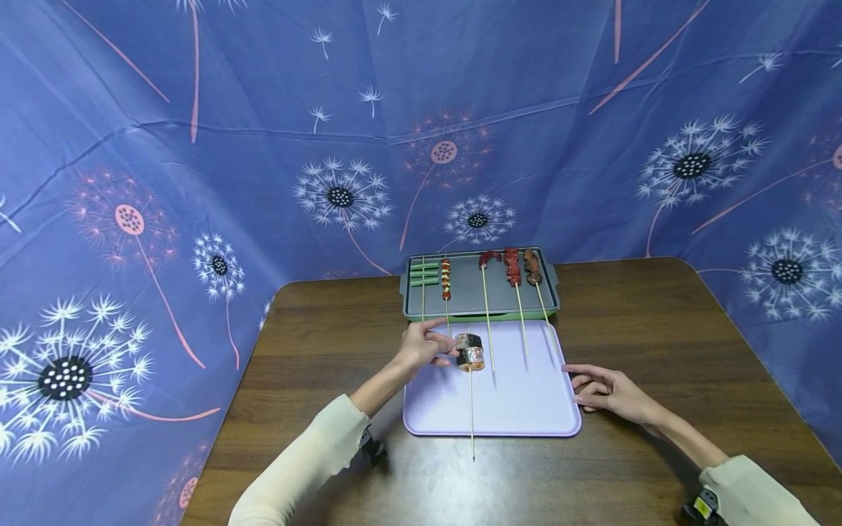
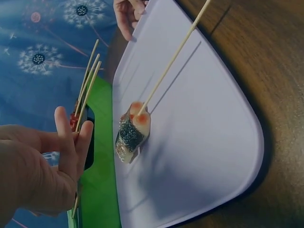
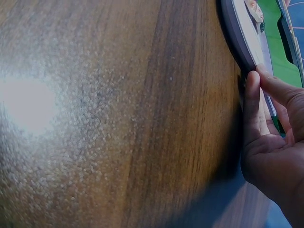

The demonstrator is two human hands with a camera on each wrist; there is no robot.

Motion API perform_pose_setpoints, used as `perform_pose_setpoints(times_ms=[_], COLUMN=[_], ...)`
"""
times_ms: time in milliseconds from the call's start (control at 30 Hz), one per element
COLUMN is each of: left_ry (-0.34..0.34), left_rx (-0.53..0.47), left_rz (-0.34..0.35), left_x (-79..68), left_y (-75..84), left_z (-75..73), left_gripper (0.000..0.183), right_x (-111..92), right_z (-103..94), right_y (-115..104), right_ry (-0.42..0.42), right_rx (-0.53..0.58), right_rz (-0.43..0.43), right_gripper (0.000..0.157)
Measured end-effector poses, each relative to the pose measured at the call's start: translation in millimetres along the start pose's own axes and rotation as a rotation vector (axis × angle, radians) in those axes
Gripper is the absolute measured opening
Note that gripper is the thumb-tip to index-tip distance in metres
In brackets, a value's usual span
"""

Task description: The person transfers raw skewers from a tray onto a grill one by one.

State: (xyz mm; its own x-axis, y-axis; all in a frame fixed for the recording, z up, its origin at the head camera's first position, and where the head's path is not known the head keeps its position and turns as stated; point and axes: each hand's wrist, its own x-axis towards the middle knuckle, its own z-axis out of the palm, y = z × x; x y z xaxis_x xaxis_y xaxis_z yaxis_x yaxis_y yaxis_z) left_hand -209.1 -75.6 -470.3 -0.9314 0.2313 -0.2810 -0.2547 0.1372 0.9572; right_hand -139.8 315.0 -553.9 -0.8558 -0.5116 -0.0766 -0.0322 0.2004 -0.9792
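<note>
A lilac tray (image 1: 520, 413) lies flat on the table. On it rests a skewer of thick pale-orange pieces with dark speckled skin (image 1: 470, 358), its stick reaching past the tray's near edge. My left hand (image 1: 421, 345) hovers just left of those pieces, fingers spread and apart from them in the left wrist view. It is close to the stick of a thin red-and-yellow skewer (image 1: 446, 281); whether a fingertip touches that stick is hidden. At the tray's right rim, my right hand (image 1: 605, 392) pinches the edge between thumb and fingers, clearest in the right wrist view.
Behind the tray stands a dark grill pan (image 1: 467, 285) with a green base (image 2: 102, 156). It holds a green vegetable skewer (image 1: 424, 274), a curved dark-red one (image 1: 489, 258), a red meat one (image 1: 512, 266) and a brown one (image 1: 532, 267). Several sticks overhang the tray.
</note>
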Motion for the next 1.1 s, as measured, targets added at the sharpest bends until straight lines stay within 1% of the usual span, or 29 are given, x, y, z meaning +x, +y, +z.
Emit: perform_pose_setpoints(times_ms=[100,233,333,400,567,700,767,867,967,1100], left_ry=[0.006,0.005,-0.005,-0.02,-0.077,-0.118,-0.13,-0.144,-0.177,-0.244], left_rx=[0.021,0.068,0.096,0.103,0.105,0.096,0.08,0.052,0.026,0.007], left_rz=[0.001,-0.001,0.0,0.01,0.035,0.057,0.067,0.066,0.045,0.011], left_x=[-0.1,-5.3,-12.8,-18.9,-35.6,-47.4,-52.7,-60.1,-67.3,-75.4], left_y=[-0.5,0.0,0.3,-0.6,-5.7,-14.1,-19.8,-30.1,-40.9,-54.3], left_z=[-0.3,-1.1,-3.3,-6.0,-13.5,-17.2,-18.1,-18.7,-18.3,-16.3], left_gripper=[0.061,0.059,0.058,0.057,0.057,0.055,0.054,0.055,0.057,0.056], right_x=[0.4,0.8,1.0,1.1,1.1,1.2,1.2,1.2,1.4,2.2], right_z=[0.7,0.9,0.7,0.4,0.5,0.3,0.1,-0.1,0.4,0.7], right_y=[0.4,1.4,2.1,2.5,2.2,1.2,0.9,0.7,0.7,1.0], right_ry=[0.005,0.01,0.013,0.007,0.003,0.004,-0.006,-0.02,-0.006,0.012], right_rx=[-0.002,-0.005,-0.008,-0.018,-0.022,-0.011,-0.001,0.01,0.01,0.003], right_rz=[0.014,0.025,0.027,0.01,-0.006,0.0,-0.014,-0.034,-0.016,0.013], right_gripper=[0.057,0.058,0.058,0.057,0.057,0.057,0.055,0.053,0.054,0.057])
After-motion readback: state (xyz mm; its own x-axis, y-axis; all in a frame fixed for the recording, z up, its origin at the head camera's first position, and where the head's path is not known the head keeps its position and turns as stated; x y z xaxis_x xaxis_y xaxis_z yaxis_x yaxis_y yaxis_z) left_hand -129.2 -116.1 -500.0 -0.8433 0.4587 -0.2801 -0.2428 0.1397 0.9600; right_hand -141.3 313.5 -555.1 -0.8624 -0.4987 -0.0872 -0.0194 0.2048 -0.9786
